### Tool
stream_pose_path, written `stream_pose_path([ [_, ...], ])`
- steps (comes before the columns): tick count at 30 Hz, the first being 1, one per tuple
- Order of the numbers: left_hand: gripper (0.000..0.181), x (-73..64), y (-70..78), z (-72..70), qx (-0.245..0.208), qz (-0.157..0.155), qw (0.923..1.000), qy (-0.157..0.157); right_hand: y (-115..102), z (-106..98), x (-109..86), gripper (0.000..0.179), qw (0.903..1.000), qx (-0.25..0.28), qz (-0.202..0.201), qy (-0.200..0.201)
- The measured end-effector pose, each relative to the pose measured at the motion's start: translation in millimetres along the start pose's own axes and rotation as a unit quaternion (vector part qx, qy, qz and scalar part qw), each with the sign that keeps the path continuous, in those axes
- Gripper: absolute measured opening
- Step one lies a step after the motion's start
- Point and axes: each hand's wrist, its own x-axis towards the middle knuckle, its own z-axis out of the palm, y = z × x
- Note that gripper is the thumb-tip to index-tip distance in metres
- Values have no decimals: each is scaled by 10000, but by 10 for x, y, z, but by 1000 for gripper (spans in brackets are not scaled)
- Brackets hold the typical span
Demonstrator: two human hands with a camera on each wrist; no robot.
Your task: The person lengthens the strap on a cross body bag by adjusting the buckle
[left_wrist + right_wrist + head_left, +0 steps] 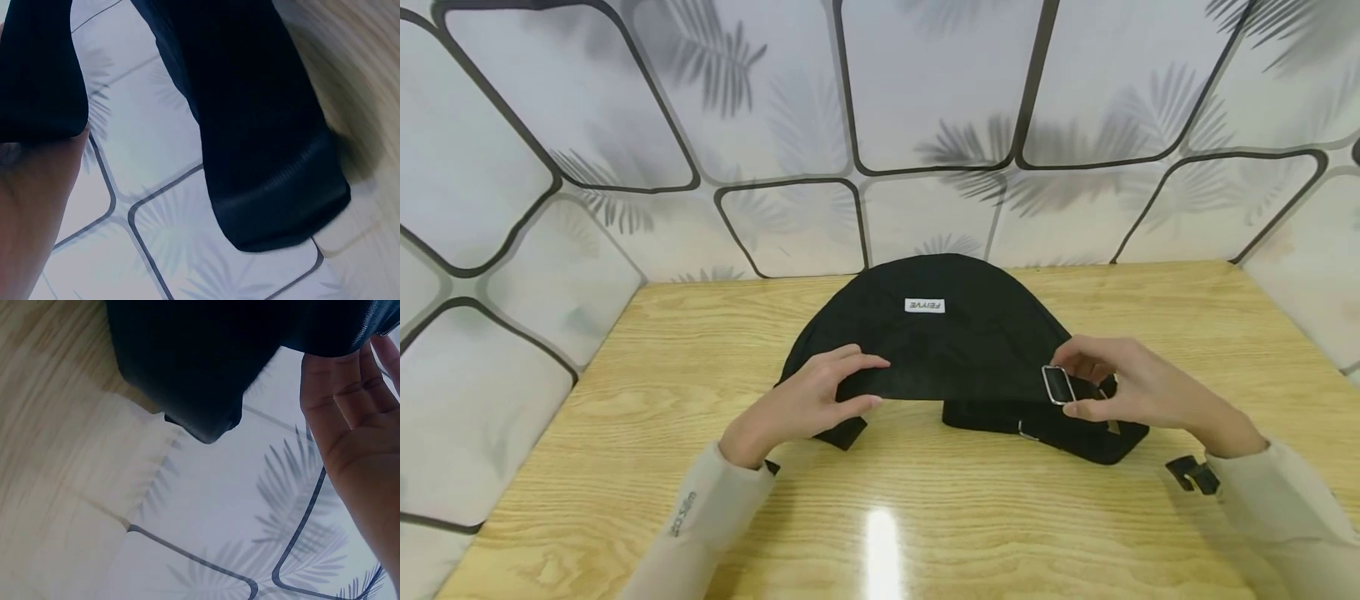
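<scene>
A black half-moon fabric bag (pixel 955 350) with a small white label (pixel 925 306) stands over the table, its straight edge facing the near side. At the left end of that edge my left hand (pixel 820 392) pinches the fabric, thumb below and fingers above. My right hand (pixel 1120 375) holds the black strap at the bag's right corner, fingertips and thumb right at a silver metal slider buckle (pixel 1057 385). More black strap (pixel 1045 429) hangs beneath the bag on the right. In the right wrist view the fingers (pixel 337 400) reach up against the black fabric.
The bag and hands are over a light wood-grain table (pixel 647 375). A patterned panel (pixel 932 92) with leaf prints rises along its back and sides. Dark bands with clips sit at both wrists, one clip (pixel 1193 475) near the right sleeve.
</scene>
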Motion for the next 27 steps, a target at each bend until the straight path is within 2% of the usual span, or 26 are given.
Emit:
stream_pose_path([
  [7, 39, -79, -44, -33, 89, -107, 9999, 81, 23, -7, -72, 48, 9999, -14, 135, 21],
  [13, 38, -139, -80, -42, 71, -188, 9998, 84, 73, 1, -113, 49, 9999, 27, 78, 86],
  [17, 39, -140, -99, -36, 128, -274, 9995, 67, 107, 43, -130, 49, 9998, -47, 133, 145],
  [19, 39, -117, -97, -29, 210, -386, 9990, -80, 126, 74, -133, 50, 9996, -192, 131, 147],
  [22, 42, -64, -85, -3, 405, -654, 9960, -464, 148, 119, -138, 50, 9990, -433, 64, 134],
  [27, 43, 31, -45, 70, 896, -1104, 9841, -1062, 158, 163, -151, 50, 9973, -735, 1, 80],
])
